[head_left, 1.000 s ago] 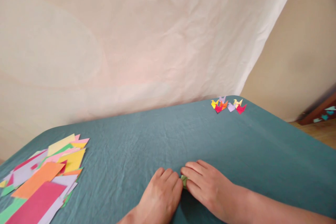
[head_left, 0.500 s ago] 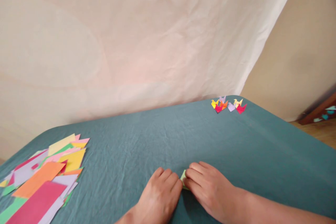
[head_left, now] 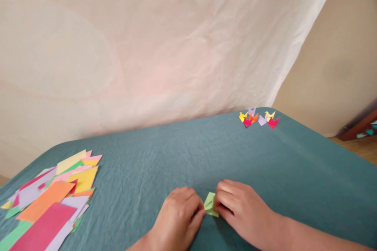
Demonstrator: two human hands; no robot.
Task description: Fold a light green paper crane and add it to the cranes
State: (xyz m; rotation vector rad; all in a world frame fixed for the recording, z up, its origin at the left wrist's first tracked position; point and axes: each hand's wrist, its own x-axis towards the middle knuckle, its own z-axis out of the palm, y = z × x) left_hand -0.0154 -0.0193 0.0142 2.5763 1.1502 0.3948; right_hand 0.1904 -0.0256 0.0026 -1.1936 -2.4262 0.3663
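A small folded piece of light green paper (head_left: 210,203) is between my two hands, low in the middle of the head view. My left hand (head_left: 180,216) pinches its left corner between thumb and forefinger, the other fingers curled. On the paper's right side, my right hand (head_left: 242,211) grips the edge with its fingertips, knuckles up. A fold shows across the green paper's middle; its right edge is hidden behind my right fingers.
Coloured paper sheets (head_left: 55,200) lie in a loose pile at the left of the cloth-covered table (head_left: 153,157). Several small folded paper birds (head_left: 259,118) stand at the far right corner. A pale sheet (head_left: 147,47) hangs behind the table.
More of the green paper now shows, as my right hand has shifted slightly right and my fingers no longer cover its middle. My left hand stays near the same spot.
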